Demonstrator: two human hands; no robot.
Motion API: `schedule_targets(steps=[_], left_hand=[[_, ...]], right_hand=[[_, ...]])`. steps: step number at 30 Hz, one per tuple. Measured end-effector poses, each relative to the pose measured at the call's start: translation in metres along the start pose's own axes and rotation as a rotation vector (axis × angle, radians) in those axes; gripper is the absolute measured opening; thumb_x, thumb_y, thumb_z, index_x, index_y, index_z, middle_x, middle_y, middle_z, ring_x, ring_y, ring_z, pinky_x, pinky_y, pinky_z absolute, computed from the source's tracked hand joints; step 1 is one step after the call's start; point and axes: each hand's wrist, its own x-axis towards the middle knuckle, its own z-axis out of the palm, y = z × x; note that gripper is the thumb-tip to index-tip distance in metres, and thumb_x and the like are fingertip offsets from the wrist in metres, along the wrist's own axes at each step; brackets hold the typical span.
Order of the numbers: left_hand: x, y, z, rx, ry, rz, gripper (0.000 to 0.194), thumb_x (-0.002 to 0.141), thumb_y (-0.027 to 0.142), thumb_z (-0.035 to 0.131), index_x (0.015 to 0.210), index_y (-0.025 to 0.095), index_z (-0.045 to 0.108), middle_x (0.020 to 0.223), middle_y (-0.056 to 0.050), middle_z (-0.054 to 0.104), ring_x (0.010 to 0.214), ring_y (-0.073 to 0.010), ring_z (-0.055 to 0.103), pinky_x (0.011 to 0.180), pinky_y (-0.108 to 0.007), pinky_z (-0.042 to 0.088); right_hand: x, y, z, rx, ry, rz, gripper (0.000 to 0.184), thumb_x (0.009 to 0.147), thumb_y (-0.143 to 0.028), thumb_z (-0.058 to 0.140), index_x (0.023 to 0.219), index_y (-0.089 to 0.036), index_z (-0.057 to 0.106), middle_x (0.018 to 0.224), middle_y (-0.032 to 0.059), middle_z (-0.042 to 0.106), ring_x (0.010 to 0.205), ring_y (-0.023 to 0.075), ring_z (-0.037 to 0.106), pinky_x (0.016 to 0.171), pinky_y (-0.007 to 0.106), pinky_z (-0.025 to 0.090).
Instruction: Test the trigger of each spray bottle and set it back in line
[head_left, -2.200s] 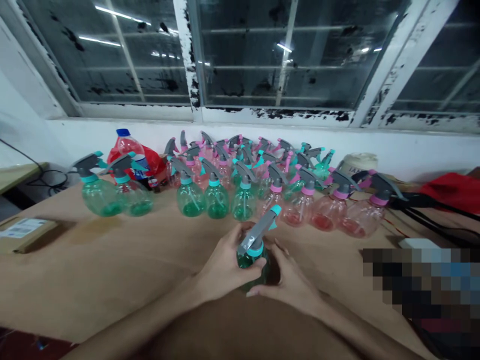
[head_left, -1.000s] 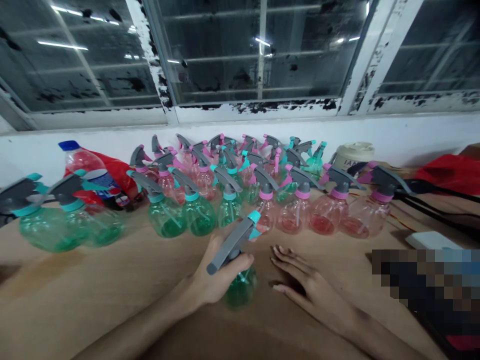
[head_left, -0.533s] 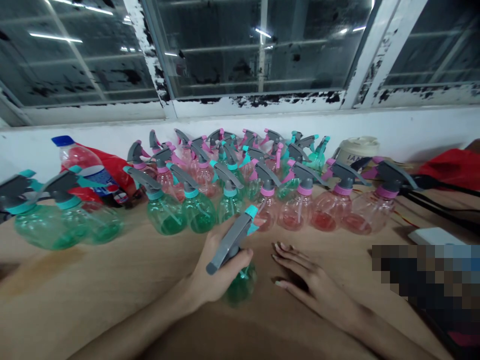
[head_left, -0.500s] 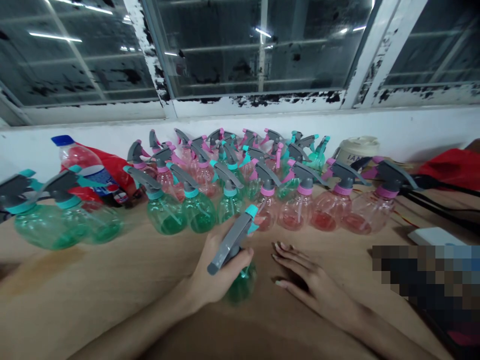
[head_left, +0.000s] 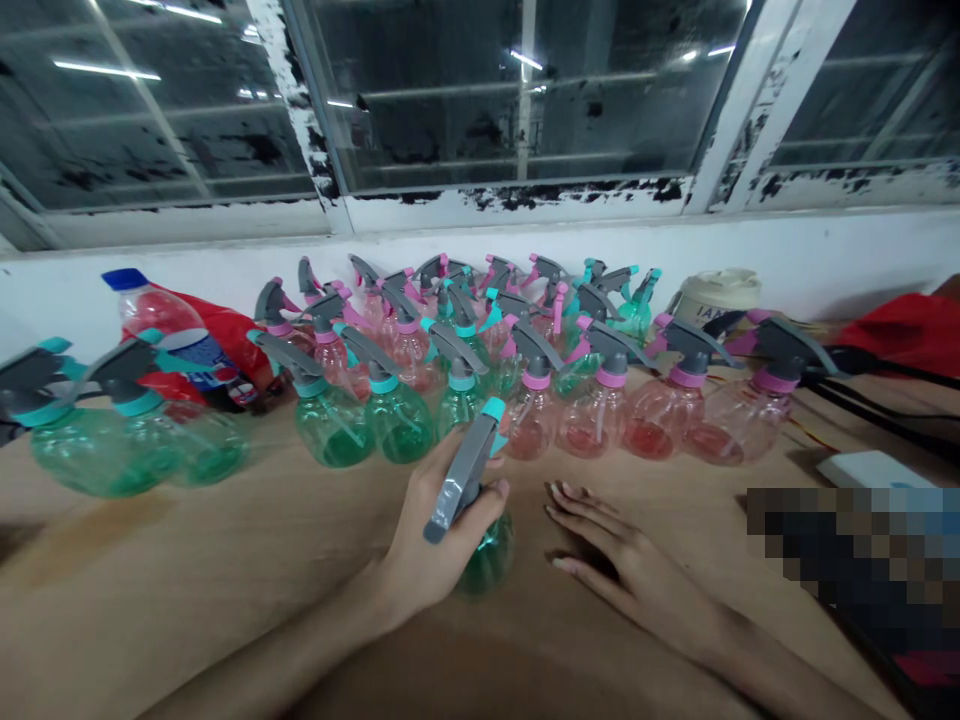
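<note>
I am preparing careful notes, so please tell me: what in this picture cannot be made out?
1. Held green bottle: head view, collar hidden by the left grip and its own sprayer.
2. Back bottles: head view, bodies mostly hidden by front-row bottles.
3. Leftmost sprayer: head view, rear end cut off by the left edge.
4. Lower-right object: head view, pixelated, so unidentifiable.

Dim, cool light, white tube reflections [head_left: 106,70] at ten and twelve o'clock in dark windows [head_left: 442,130], glare on the sprayer [head_left: 461,475], shadow beneath the right hand [head_left: 634,565], bottles [head_left: 86,455] stretched at nine o'clock, pixelated patch [head_left: 862,590] at four o'clock.
</note>
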Motion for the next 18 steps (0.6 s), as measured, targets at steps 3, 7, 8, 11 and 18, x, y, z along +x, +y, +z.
schedule_targets(steps=[3, 7, 8, 11, 18], left_hand=[[-0.0007, 0.0003, -0.0002, -0.021, 0.003, -0.021, 0.019, 0.078, 0.025, 0.054, 0.096, 0.024, 0.055, 0.09, -0.003, 0.063, 0.086, -0.0214, 0.062, 0.075, -0.035, 0.052], [-0.0008, 0.0027, -0.0009, -0.038, 0.038, -0.051, 0.023, 0.076, 0.025, 0.053, 0.099, 0.025, 0.055, 0.085, 0.0, 0.062, 0.074, -0.0178, 0.059, 0.063, -0.03, 0.05], [-0.0008, 0.0033, -0.0013, -0.031, 0.044, -0.062, 0.022, 0.075, 0.025, 0.053, 0.097, 0.025, 0.056, 0.08, 0.001, 0.06, 0.067, -0.0165, 0.057, 0.058, -0.029, 0.048], [-0.0006, 0.0046, -0.0031, 0.023, 0.039, -0.076, 0.013, 0.072, 0.026, 0.053, 0.084, 0.024, 0.057, 0.067, 0.003, 0.054, 0.056, -0.0144, 0.049, 0.051, -0.028, 0.045], [0.0031, 0.006, -0.0096, 0.023, -0.101, -0.036, 0.013, 0.07, 0.021, 0.049, 0.081, 0.024, 0.055, 0.062, 0.004, 0.05, 0.055, -0.0144, 0.047, 0.055, -0.029, 0.042]], right_hand=[[0.0, 0.0005, 0.0001, 0.005, 0.009, -0.013, 0.05, 0.086, -0.042, 0.05, 0.134, -0.03, 0.039, 0.14, 0.0007, 0.042, 0.129, 0.0221, 0.036, 0.107, 0.046, 0.031], [-0.0007, 0.0036, 0.0016, -0.007, 0.003, -0.024, 0.052, 0.086, -0.042, 0.05, 0.135, -0.03, 0.037, 0.14, 0.0002, 0.041, 0.129, 0.022, 0.036, 0.107, 0.046, 0.032], [-0.001, 0.0043, 0.0021, -0.019, 0.0, -0.022, 0.052, 0.086, -0.042, 0.05, 0.135, -0.03, 0.037, 0.14, 0.0, 0.041, 0.129, 0.022, 0.036, 0.107, 0.046, 0.032], [-0.0018, 0.0051, 0.0035, -0.068, -0.026, -0.013, 0.051, 0.088, -0.044, 0.047, 0.136, -0.029, 0.035, 0.141, -0.001, 0.039, 0.13, 0.0211, 0.034, 0.107, 0.046, 0.031], [-0.0013, 0.0037, 0.0031, -0.08, -0.036, -0.013, 0.051, 0.088, -0.045, 0.045, 0.136, -0.029, 0.035, 0.141, -0.0017, 0.039, 0.13, 0.0202, 0.033, 0.108, 0.044, 0.031]])
